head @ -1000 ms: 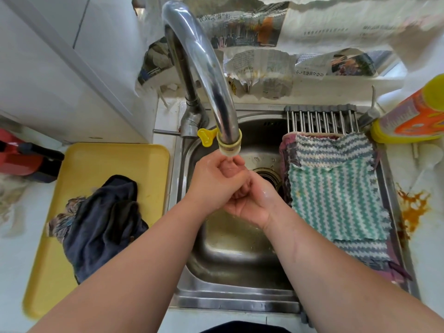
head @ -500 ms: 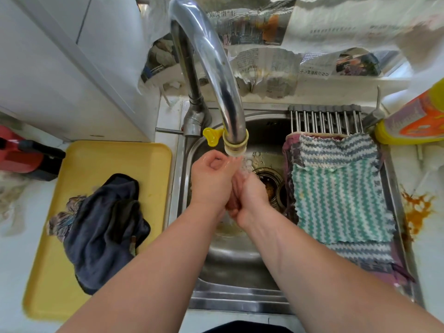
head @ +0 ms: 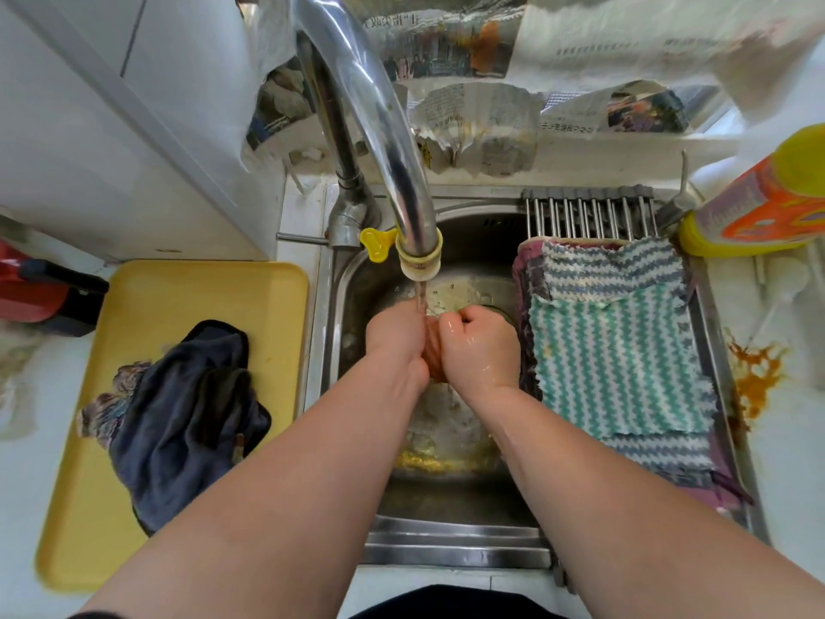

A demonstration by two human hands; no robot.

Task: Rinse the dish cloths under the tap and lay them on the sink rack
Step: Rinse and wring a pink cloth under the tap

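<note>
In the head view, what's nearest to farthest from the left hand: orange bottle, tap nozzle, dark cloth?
1. Tap nozzle, just above the left hand.
2. Dark cloth, on the yellow tray, left.
3. Orange bottle, far right by the rack.

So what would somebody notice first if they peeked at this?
Right in the middle, the left hand and right hand are pressed together under water running from the curved shiny metal tap. To their right, a green-and-white zigzag cloth lies spread on the metal sink rack, and at the left a crumpled dark blue cloth sits on a yellow plastic tray.
</note>
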